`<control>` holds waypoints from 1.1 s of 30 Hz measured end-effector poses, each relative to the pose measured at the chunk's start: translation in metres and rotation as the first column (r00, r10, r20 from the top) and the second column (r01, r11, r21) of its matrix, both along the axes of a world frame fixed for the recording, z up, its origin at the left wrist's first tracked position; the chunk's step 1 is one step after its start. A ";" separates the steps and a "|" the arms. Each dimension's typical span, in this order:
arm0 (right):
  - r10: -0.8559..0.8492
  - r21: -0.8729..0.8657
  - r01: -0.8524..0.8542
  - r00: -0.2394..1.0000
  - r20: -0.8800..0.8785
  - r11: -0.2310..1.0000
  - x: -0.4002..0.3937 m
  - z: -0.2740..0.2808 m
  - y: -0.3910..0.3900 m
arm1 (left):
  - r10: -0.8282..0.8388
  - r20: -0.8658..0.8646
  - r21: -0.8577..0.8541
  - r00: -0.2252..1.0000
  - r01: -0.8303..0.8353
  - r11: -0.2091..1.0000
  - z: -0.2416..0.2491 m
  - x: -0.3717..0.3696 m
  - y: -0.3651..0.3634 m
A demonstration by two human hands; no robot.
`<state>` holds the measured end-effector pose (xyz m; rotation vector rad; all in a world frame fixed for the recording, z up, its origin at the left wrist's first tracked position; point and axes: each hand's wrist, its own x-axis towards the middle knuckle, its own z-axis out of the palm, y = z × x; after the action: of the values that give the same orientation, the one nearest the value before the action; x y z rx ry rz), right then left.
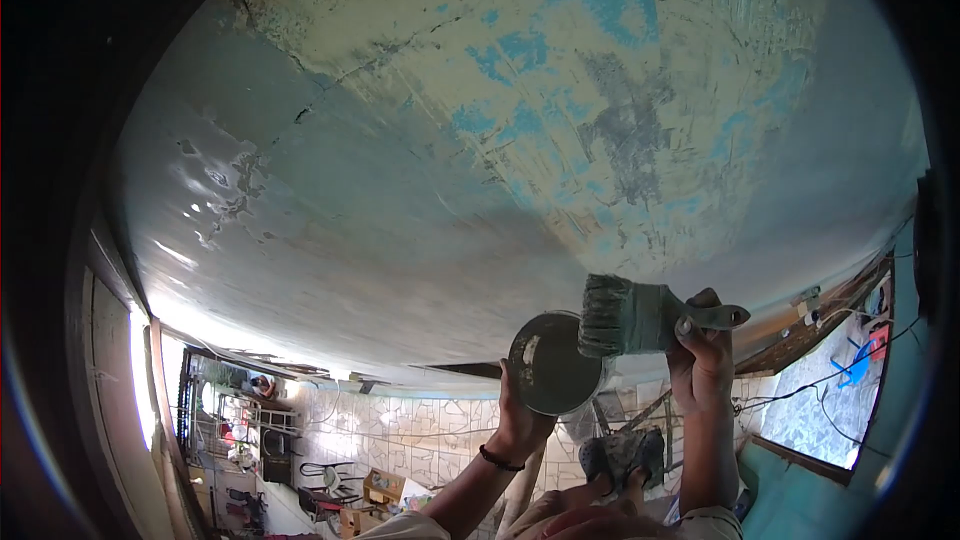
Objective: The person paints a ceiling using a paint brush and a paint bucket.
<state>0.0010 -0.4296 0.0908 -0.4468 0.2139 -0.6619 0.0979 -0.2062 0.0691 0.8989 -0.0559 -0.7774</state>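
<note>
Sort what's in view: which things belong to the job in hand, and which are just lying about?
Job in hand:
wide brush, in the right hand
round container, in the left hand
patchy painted surface

Apparently lying about:
brownish box, lower left
blue object, far right

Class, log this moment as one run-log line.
left hand: holds round container; right hand: grips paintbrush; bristles: overlap container in view; painted surface: blue patches showing
</note>
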 end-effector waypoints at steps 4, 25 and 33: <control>-0.008 0.004 0.008 1.000 0.003 1.000 -0.001 0.015 -0.001 | -0.030 -0.017 -0.051 0.999 0.029 0.998 0.013 0.001 0.003; -0.101 0.067 0.096 0.993 0.062 0.993 0.003 0.107 0.017 | -0.041 0.008 -0.016 0.999 0.041 0.999 0.080 -0.006 -0.001; -0.304 -0.307 0.358 0.929 0.209 0.882 0.024 0.146 0.011 | 0.013 0.040 -0.020 0.999 -0.012 1.000 0.080 0.001 0.006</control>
<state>0.0253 -0.4189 0.2365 -0.6973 0.0241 -1.0772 0.0994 -0.2002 0.1486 0.8955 -0.0931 -0.7457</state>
